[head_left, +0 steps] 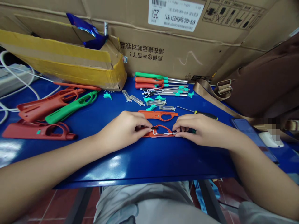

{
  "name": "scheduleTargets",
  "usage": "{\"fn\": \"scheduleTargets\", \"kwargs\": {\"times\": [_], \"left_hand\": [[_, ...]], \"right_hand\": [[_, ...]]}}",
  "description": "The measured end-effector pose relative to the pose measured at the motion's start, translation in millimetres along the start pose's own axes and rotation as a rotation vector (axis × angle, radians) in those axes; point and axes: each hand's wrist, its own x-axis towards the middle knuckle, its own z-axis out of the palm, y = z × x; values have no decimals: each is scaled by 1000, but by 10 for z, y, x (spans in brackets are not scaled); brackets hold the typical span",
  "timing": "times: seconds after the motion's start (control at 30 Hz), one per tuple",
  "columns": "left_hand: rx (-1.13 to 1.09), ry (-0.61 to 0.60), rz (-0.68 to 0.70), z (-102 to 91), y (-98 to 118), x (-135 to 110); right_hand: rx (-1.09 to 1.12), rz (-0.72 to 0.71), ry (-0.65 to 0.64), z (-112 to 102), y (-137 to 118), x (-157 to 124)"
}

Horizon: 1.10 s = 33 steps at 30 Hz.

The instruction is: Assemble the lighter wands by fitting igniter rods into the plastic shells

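An orange plastic lighter shell half [161,130] lies on the blue table [144,161] between my hands, with white wires laid in it. My left hand [127,127] pinches its left end, fingers closed on the shell. My right hand [198,129] pinches the right end, where a small metal part meets the wire. A second orange shell half [158,115] lies just behind.
Red and green shell halves [53,109] lie at the left. Assembled long lighters [158,81], clear tubes and teal parts [154,101] sit behind. A screwdriver [203,114] and a phone [249,133] are at the right. Cardboard boxes [70,62] stand at the back.
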Motion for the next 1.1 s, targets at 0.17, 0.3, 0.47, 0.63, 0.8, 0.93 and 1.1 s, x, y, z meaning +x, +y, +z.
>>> {"fn": "scheduleTargets", "kwargs": {"times": [0.17,0.3,0.47,0.63,0.8,0.93,1.1], "left_hand": [[-2,9,5,7,-8,-10],[5,2,-7,6,-13,-15],[4,4,-4,3,-7,-10],[-7,11,3,4,3,-2],[-14,7,13,16,0,6],[-31,6,-9,9,0,5],[-27,6,-12,0,6,-4]], "right_hand": [[40,9,-7,30,39,8],[126,86,16,66,34,41],[232,188,21,93,16,70],[137,207,-6,42,94,22],[59,159,-95,-24,114,-36],[9,134,-90,-33,84,-43],[-3,140,-96,-38,77,-33]]}}
